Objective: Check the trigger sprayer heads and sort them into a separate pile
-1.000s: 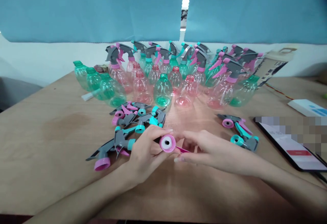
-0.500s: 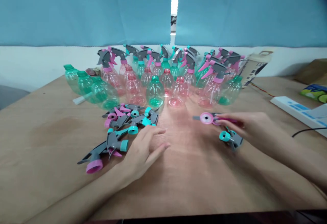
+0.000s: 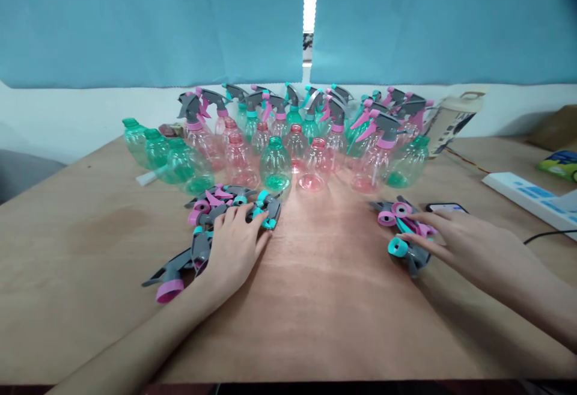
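Observation:
My left hand (image 3: 237,244) reaches over a pile of grey, pink and teal spray heads (image 3: 216,211), its fingers apart and touching a teal-collared spray head (image 3: 269,210). On the right, the fingers of my right hand (image 3: 444,232) rest at a pink-collared spray head (image 3: 402,210), thumb and forefinger apart. Beside it lie another pink-collared head (image 3: 386,219) and a teal-collared one (image 3: 397,247). A grey head with a pink collar (image 3: 170,290) lies nearest the front left.
Green bottles (image 3: 274,163) and pink bottles (image 3: 314,166) stand across the back, several with spray heads on. A phone (image 3: 446,208), a power strip (image 3: 532,199), a beige container (image 3: 455,119) and a box (image 3: 556,129) are at the right.
My left hand has moved up onto the spray head pile. My right hand has set the pink-collared spray head down among the others on the right, and its fingers have loosened.

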Available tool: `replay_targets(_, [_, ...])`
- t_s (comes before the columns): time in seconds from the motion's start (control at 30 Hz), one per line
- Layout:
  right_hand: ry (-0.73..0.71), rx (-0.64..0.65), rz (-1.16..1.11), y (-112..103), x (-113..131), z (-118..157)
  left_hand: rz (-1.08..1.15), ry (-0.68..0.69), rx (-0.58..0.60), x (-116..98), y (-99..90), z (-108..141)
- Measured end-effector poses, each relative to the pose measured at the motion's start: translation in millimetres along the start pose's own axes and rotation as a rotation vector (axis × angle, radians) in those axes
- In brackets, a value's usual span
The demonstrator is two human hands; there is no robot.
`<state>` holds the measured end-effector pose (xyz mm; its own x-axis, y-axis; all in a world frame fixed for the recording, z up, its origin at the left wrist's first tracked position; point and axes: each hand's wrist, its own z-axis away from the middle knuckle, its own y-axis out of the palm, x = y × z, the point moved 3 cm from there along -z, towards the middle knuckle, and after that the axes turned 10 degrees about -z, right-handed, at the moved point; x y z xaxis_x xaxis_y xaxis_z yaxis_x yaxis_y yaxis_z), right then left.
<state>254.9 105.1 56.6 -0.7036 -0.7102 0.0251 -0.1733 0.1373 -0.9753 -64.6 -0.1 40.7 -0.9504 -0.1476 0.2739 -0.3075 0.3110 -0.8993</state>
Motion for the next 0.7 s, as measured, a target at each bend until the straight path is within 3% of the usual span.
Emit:
replay_targets(0.17, [0.086,0.020,-0.138,-17.1,24.7,-22.8,0.036,0.030,-0.074,7.3,-5.1,-1.3])
replay_targets(0.37, [-0.068,0.215,-0.667,-7.8,78.2,-52.3,0.533,0.028,-0.460,5.5,-34.3,9.4])
replay_targets(0.5, [-0.247,0.144,-0.763,-7.6,109.9,-65.2,0.823,-0.076,-0.368,-1.8,-36.7,14.5])
replay_targets(0.6, [-0.343,0.193,-0.850,-7.6,127.8,-66.4,0.900,-0.135,-0.296,-4.0,-31.6,14.3])
replay_targets(0.7, [-0.336,0.211,-0.928,-4.8,136.2,-66.9,0.912,-0.156,-0.264,-4.2,-28.2,13.8])
